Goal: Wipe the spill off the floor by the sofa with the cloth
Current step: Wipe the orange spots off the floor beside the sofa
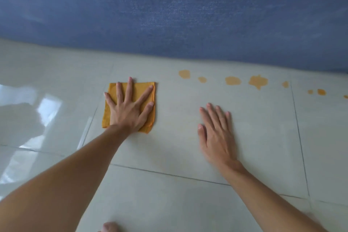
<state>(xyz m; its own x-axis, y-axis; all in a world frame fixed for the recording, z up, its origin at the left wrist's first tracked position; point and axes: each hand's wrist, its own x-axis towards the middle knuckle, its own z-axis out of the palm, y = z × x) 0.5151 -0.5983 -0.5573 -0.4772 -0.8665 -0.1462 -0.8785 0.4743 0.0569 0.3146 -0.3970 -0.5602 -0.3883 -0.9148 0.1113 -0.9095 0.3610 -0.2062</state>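
A folded orange cloth lies flat on the pale tiled floor. My left hand presses down on it with the fingers spread wide. My right hand rests flat on the bare tile to the right, fingers apart, holding nothing. An orange spill runs as a row of separate puddles and drops along the floor just in front of the blue sofa. The nearest puddle lies up and to the right of the cloth, a short gap away.
The sofa's fabric front fills the whole upper part of the view and meets the floor. Dark grout lines cross the tiles. Window light glares on the floor at the left. A toe or knee shows at the bottom edge.
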